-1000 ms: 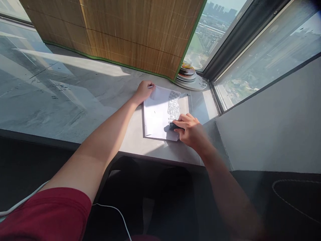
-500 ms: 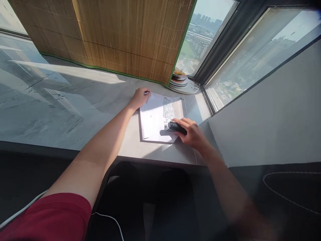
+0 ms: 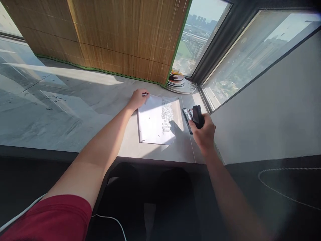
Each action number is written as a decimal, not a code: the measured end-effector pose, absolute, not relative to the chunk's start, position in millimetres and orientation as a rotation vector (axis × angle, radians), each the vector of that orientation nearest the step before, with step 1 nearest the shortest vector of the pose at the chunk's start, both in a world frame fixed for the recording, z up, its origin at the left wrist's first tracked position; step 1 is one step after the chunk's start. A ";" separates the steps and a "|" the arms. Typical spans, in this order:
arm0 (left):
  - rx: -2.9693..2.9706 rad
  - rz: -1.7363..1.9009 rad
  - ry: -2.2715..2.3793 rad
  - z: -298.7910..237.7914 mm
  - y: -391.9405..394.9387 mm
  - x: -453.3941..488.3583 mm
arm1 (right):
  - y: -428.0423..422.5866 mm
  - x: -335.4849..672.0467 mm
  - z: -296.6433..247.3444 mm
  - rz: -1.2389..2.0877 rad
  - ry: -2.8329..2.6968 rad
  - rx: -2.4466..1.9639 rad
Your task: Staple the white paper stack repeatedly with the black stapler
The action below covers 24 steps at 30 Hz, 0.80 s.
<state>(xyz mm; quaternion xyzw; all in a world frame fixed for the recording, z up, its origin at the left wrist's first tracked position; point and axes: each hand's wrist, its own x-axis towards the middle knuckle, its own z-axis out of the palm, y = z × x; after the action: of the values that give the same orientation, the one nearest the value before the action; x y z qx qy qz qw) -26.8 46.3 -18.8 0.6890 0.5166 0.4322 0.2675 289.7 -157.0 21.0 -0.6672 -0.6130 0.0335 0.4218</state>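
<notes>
My right hand (image 3: 206, 132) is closed around a black stapler (image 3: 198, 116), raised just right of the paper. The stapler's arm and base stand apart, with metal showing between them. A white stack of paper (image 3: 151, 124) lies on the sill, its right half covered with dense rows of staples (image 3: 166, 112). At the stack's far left corner is my left hand (image 3: 137, 99), fingers closed on something thin and pale whose kind I cannot make out. The stapler's shadow falls on the paper's right side.
A pale stone sill (image 3: 97, 97) carries scattered small dark slivers (image 3: 56, 98) at the left. Behind stands a bamboo mat (image 3: 112, 36) with green edging. Stacked plates (image 3: 177, 83) sit in the window corner. A white wall (image 3: 263, 107) bounds the right side.
My right hand has lifted the stapler off the paper and moved it to the right, turning it so its arm and base show apart. My left hand stays at the paper's corner.
</notes>
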 end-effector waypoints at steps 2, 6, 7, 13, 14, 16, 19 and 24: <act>1.861 1.160 1.383 -18.3 45.4 -27.3 | -132.9 255.1 24.2 0.246 -1.597 -1.640; 1.866 1.161 1.376 -18.8 44.6 -27.7 | -84.1 189.5 17.2 0.340 -1.742 -1.648; 1.873 1.160 1.374 -19.0 44.3 -27.5 | -75.8 178.6 13.6 0.337 -1.774 -1.659; 1.888 1.150 1.410 -17.4 41.8 -24.7 | -70.2 181.3 -0.8 0.290 -1.913 -1.652; 1.877 1.155 1.407 -17.4 41.8 -24.2 | -74.1 190.5 -1.2 0.283 -1.907 -1.679; 1.836 1.177 1.388 -18.2 42.6 -23.6 | -83.4 211.3 -1.2 0.263 -1.854 -1.767; 1.771 1.226 1.370 -20.0 44.7 -23.1 | -97.3 240.8 0.4 0.209 -1.747 -1.860; 1.765 1.227 1.394 -19.8 46.1 -23.4 | -93.1 285.6 11.3 0.444 -1.635 -1.891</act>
<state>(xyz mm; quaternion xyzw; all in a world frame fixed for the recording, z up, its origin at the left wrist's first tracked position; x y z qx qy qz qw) -23.4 46.1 -19.8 0.6600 0.5216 0.4590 0.2857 285.6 -93.1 11.3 -0.7114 -0.6148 0.1668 0.2967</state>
